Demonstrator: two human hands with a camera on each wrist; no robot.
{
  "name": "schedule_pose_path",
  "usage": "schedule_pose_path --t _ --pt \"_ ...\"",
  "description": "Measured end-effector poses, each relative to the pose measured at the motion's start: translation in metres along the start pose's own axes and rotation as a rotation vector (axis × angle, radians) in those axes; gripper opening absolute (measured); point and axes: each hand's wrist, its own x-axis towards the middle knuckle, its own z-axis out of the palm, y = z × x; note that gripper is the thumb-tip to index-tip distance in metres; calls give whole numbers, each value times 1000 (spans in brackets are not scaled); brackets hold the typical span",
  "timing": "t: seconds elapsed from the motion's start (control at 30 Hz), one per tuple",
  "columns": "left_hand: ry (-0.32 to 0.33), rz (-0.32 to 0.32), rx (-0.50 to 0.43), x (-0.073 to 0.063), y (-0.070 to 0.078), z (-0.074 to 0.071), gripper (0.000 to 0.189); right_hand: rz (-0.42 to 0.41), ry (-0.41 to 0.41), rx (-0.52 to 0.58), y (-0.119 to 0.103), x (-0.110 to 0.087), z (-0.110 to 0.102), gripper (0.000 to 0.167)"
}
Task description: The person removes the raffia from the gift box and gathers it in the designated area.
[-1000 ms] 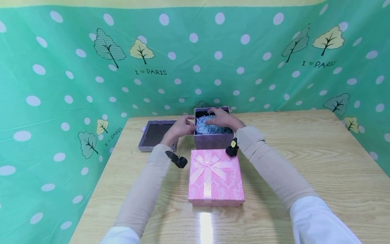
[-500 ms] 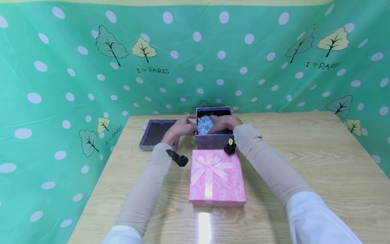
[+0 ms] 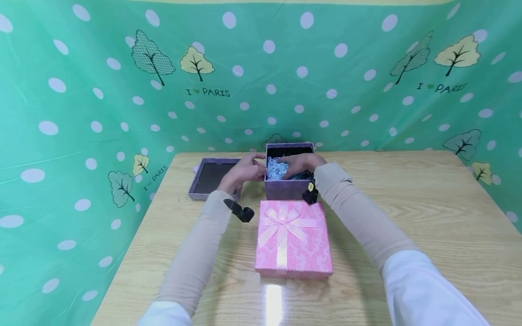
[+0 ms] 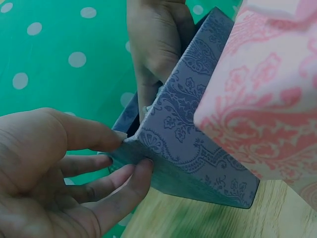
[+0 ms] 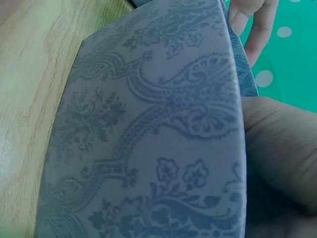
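Observation:
A purple patterned gift box (image 3: 287,190) stands without its lid at the back of the table. Light blue shredded paper (image 3: 276,169) lies heaped at its left side, with the black inside showing behind. My left hand (image 3: 245,169) holds the left wall; in the left wrist view one fingertip lies at the rim corner and others against the outside. My right hand (image 3: 301,163) reaches down into the box beside the paper. Its fingertips are hidden inside, and I cannot tell what they grip.
Directly in front of the purple box sits a pink gift box (image 3: 294,260) with a ribbon bow. The purple lid (image 3: 213,178), dark side up, lies left of the box, partly behind my left forearm. A green dotted cloth (image 3: 342,104) hangs behind the table (image 3: 408,194).
My right hand has gone from spread over the paper to deeper inside the box. The paper has shifted left, baring more black at the back. My left hand stays on the wall.

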Motion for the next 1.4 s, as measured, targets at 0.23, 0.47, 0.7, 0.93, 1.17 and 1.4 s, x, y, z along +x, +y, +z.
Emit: schedule_pose_path --t 0.23,0.47,0.7,0.93,1.17,1.4 --pt "-18 -9 -15 0 -1 -1 59 -4 90 14 0 -4 2 75" --pt "-8 -22 24 -1 -1 0 61 10 176 -43 -6 -13 -6 71" --pt "-6 1 54 -1 -1 2 61 8 232 -27 -11 -26 -16 70" --pt "-14 -1 48 -4 1 2 62 -51 270 33 -12 -42 -24 69" --pt "-37 18 11 -5 1 2 63 -67 309 94 -16 -59 -35 72" --pt "-38 15 46 -6 2 1 59 -91 339 147 -15 -77 -45 66"
